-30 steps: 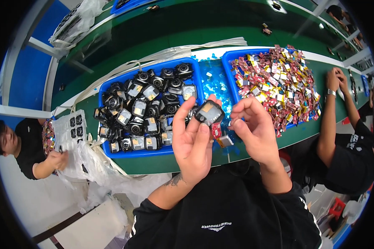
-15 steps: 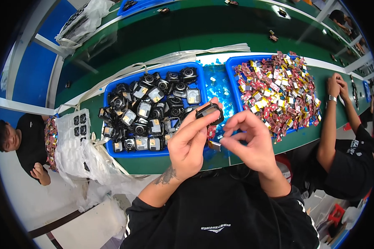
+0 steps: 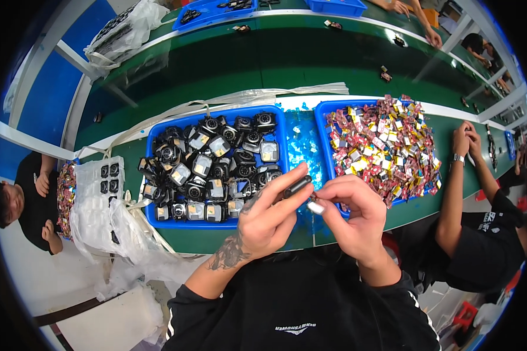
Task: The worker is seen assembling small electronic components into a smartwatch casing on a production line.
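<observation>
My left hand (image 3: 268,225) grips a black watch case (image 3: 298,186), turned edge-on between its fingers. Close beside it, the fingertips of my right hand (image 3: 357,217) pinch a small silvery-white battery-like piece (image 3: 315,207). Whether this piece is still joined to the case is hidden by the fingers. Behind my left hand a blue tray (image 3: 283,140) holds many black watch cases (image 3: 202,165), some with round sensor backs showing. Behind my right hand, another blue tray (image 3: 322,136) is heaped with small red circuit boards with silver and yellow parts (image 3: 386,149).
Blue film scraps (image 3: 301,140) lie between the trays on the green table. White moulded trays in plastic wrap (image 3: 93,199) stand at left. Beyond a white rail runs a dark green belt (image 3: 228,64) with scattered parts. Co-workers sit at left (image 3: 32,193) and right (image 3: 480,234).
The watch case has tipped edge-on and moved lower. My right hand has closed in beside it and pinches the silvery piece. A co-worker's hands have appeared at the far right across the belt.
</observation>
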Motion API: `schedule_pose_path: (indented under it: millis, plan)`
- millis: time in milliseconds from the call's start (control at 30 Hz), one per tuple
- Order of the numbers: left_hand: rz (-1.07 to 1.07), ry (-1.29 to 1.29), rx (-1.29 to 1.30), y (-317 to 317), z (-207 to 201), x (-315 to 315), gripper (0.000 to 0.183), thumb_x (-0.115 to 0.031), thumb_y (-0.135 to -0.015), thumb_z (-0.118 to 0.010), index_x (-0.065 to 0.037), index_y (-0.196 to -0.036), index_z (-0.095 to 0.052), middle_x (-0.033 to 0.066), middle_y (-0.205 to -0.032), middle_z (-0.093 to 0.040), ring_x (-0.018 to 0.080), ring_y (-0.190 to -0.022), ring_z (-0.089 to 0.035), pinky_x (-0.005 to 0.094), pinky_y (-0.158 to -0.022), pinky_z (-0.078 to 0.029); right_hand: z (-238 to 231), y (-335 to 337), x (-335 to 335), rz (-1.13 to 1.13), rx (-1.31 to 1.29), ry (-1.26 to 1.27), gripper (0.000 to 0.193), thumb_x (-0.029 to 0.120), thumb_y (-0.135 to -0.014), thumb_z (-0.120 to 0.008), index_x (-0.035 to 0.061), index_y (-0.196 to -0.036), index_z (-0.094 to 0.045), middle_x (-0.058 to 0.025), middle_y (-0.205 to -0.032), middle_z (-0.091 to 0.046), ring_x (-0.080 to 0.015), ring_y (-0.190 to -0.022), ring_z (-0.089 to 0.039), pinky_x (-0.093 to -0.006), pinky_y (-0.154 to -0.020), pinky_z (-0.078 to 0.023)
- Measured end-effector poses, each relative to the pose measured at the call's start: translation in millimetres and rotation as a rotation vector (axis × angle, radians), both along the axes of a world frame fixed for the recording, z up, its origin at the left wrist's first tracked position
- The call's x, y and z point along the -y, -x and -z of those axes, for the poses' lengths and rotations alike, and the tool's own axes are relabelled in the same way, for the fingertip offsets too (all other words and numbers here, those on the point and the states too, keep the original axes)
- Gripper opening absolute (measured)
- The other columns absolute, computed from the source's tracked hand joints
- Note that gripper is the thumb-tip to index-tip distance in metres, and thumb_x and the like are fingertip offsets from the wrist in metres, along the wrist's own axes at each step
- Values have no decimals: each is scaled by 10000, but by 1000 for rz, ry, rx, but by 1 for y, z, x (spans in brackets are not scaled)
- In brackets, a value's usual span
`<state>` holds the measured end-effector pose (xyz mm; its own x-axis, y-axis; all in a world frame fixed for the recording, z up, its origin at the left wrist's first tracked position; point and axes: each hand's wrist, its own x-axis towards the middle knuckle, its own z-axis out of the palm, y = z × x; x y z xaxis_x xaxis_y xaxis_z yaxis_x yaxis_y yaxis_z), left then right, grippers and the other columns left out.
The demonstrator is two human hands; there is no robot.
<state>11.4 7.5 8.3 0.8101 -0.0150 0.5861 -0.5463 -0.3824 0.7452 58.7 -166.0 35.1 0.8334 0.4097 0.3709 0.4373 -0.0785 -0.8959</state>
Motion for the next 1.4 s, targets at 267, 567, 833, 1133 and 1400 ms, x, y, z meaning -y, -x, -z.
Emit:
schedule_pose_path:
  millis: [267,567,833,1133,1400]
  plan:
    - [-110,-138,127,-4,-1,1,460,127,-650,-671,6,-1093,-696,198,-1221,-621,308,-1024,-667,352,-842,-563,-5,3,4,-93,-393,-189,123,-54,-843,-651,-32,-958,-611,-70,-900,-642,-113,-791,-644,-248,-717,-554]
    - [-131,-171,63,0,-11,2,310,79,-661,-780,0,-956,-727,187,-1114,-674,258,-917,-696,309,-758,-570,-15,-5,13,-218,-528,-100,121,-25,-867,-648,-36,-983,-618,-61,-948,-621,-103,-852,-625,-239,-704,-559]
    - [-110,-212,85,7,-14,-1,235,42,-677,-792,-8,-897,-725,172,-1068,-692,243,-854,-707,304,-704,-568,-14,-15,17,-331,-579,21,74,58,-928,-586,-10,-951,-602,-44,-921,-575,-85,-809,-567,-206,-656,-474]
    - [45,512,-600,17,-6,10,119,73,-819,-696,97,-934,-681,122,-987,-662,143,-875,-656,253,-752,-544,-2,0,12,-183,-496,38,66,60,-941,-570,-5,-951,-573,-37,-917,-572,-86,-813,-540,-225,-708,-459]
    - [125,734,-651,16,1,17,280,89,-855,-640,86,-1135,-627,159,-1097,-658,178,-995,-652,300,-888,-540,6,9,3,22,-346,13,165,-19,-849,-678,-9,-981,-579,-39,-884,-619,-55,-741,-559,-195,-643,-449]
